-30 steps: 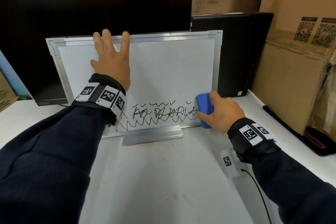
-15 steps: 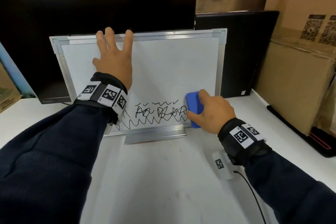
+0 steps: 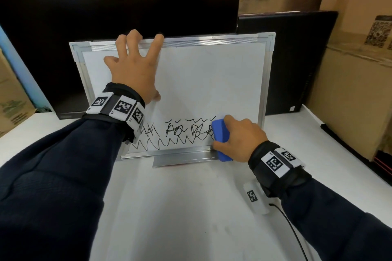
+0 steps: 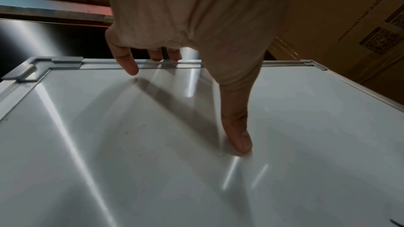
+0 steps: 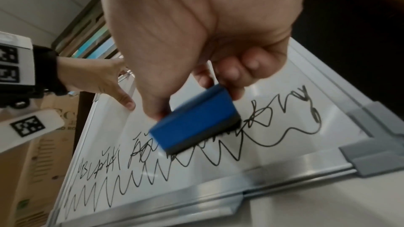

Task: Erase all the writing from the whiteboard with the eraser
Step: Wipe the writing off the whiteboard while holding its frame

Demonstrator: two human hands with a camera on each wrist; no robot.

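The whiteboard stands upright on the white table, at 12 o'clock from the person. The right hand grips the blue eraser against the board's lower right, over the black writing. Only the right wrist view shows the eraser's dark felt on the scribbles. The left hand is spread flat; the left wrist view shows its thumb pressing the surface and the fingers at the top frame.

The whiteboard stands on the table, before 2 monitors.
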